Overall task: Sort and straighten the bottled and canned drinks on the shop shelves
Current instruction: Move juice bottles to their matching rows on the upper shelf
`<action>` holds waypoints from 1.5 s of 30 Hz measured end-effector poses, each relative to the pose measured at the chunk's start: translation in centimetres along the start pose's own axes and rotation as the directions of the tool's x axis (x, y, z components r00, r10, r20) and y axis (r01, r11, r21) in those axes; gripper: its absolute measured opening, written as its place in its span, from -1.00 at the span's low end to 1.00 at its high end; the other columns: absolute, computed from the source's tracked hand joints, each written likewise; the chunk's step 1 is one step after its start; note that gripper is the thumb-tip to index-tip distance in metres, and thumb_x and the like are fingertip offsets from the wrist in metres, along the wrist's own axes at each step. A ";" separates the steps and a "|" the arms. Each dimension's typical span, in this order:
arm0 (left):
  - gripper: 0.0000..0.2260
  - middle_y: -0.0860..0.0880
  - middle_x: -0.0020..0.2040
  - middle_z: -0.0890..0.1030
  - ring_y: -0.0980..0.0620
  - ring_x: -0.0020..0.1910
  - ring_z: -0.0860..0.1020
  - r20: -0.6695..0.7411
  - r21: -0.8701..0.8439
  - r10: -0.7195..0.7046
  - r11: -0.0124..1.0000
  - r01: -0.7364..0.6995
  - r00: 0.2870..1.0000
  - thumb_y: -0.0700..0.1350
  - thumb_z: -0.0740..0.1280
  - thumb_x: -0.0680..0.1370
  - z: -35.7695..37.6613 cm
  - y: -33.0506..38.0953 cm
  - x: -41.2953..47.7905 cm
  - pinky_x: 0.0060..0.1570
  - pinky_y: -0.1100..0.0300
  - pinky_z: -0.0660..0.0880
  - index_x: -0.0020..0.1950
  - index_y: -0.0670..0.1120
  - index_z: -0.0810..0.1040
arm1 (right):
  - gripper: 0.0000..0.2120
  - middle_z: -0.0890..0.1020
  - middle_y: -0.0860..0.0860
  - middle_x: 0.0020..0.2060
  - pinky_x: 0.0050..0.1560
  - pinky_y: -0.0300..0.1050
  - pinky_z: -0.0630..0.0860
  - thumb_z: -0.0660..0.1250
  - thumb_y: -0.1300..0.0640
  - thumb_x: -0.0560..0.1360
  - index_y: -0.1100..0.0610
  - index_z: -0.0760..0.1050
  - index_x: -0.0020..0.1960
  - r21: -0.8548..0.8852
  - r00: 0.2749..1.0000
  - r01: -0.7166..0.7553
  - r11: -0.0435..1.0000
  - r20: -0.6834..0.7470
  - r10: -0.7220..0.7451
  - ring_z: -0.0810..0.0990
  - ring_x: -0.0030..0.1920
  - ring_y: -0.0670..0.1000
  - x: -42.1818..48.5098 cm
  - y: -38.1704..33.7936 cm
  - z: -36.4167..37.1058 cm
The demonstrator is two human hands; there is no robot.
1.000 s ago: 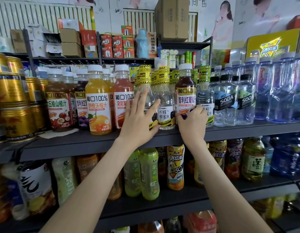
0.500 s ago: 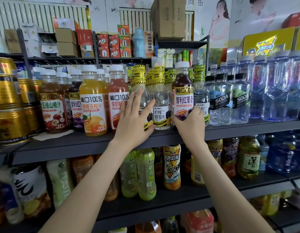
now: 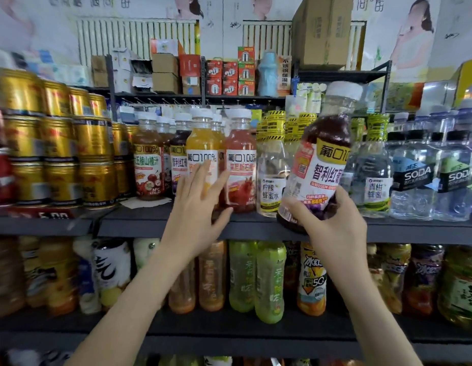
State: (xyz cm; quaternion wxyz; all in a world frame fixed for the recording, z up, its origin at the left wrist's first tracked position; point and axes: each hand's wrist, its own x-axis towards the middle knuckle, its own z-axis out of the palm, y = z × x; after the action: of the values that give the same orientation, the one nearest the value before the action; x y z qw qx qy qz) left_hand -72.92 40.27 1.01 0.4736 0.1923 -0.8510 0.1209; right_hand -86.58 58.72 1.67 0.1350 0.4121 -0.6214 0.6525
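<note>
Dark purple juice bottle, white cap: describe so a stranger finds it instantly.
On the dark metal upper shelf, look right of the stacked gold cans. The right hand grips the dark purple plastic juice bottle by its base. Unlike its upright neighbours, it tilts.

The grape juice bottle (image 3: 319,165) is clear glossy plastic with a smooth paper-like label. The cans (image 3: 58,143) are shiny gold metal. The shelf (image 3: 150,223) looks matt dark metal.
</note>
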 end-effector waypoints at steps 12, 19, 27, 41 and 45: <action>-0.46 -0.23 0.52 0.14 -0.21 0.50 0.10 -0.027 0.217 -0.169 0.961 0.171 0.985 -0.04 0.31 0.55 -8.8 -17.5 -6.3 0.44 -0.21 0.03 0.51 -0.05 0.26 | -0.68 0.61 -0.17 -0.11 -0.18 -0.47 0.44 0.52 0.01 0.36 -0.01 0.47 0.02 0.132 0.990 0.017 0.991 0.140 -0.036 0.56 -0.11 -0.27 -4.3 -7.7 17.5; -0.34 -0.18 0.56 -0.08 -0.16 0.53 -0.07 0.055 0.182 -0.096 0.980 0.085 0.994 0.05 0.34 0.53 -9.6 -22.5 -5.1 0.43 -0.18 -0.14 0.55 0.04 0.11 | -0.46 0.57 -0.02 -0.06 -0.11 -0.04 0.53 0.51 -0.15 0.30 0.08 0.40 0.12 -0.108 0.998 -0.058 0.992 -0.020 0.056 0.57 -0.05 0.02 -3.3 -7.3 24.8; -0.18 -0.09 0.49 -0.41 -0.07 0.48 -0.37 0.177 0.193 -0.004 0.981 -0.031 0.984 0.22 0.31 0.49 -8.8 -23.6 -3.0 0.38 -0.17 -0.34 0.54 0.14 -0.18 | -0.41 0.44 0.12 0.00 -0.06 -0.12 0.36 0.53 -0.09 0.33 0.22 0.30 0.07 -0.400 0.999 0.004 0.916 -0.033 -0.018 0.43 0.08 0.14 -2.9 -7.5 27.0; -0.24 -0.16 0.53 -0.26 -0.18 0.52 -0.22 0.114 0.149 0.053 0.986 -0.070 0.992 0.08 0.39 0.48 -7.6 -24.2 -3.2 0.41 -0.22 -0.23 0.56 0.06 0.04 | -0.25 0.38 0.20 0.30 0.22 -0.02 0.34 0.44 -0.01 0.45 0.27 0.14 0.44 -0.570 0.998 0.053 0.820 0.004 -0.062 0.34 0.30 0.19 -2.5 -7.6 27.6; -0.29 -0.17 0.54 -0.24 -0.18 0.52 -0.22 0.119 0.147 0.033 0.988 -0.050 0.992 0.04 0.38 0.50 -7.6 -23.9 -3.2 0.40 -0.20 -0.23 0.55 0.04 0.09 | -0.33 0.41 0.19 0.26 0.09 -0.07 0.41 0.46 -0.01 0.42 0.28 0.22 0.33 -0.611 0.998 0.056 0.790 0.002 -0.069 0.40 0.25 0.19 -2.2 -7.9 28.1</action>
State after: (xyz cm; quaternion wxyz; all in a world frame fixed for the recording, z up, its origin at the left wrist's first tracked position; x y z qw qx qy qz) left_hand -55.01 22.49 2.81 0.4047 0.2163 -0.8695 0.1829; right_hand -69.35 35.06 2.49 0.2885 0.3600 -0.7834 0.4164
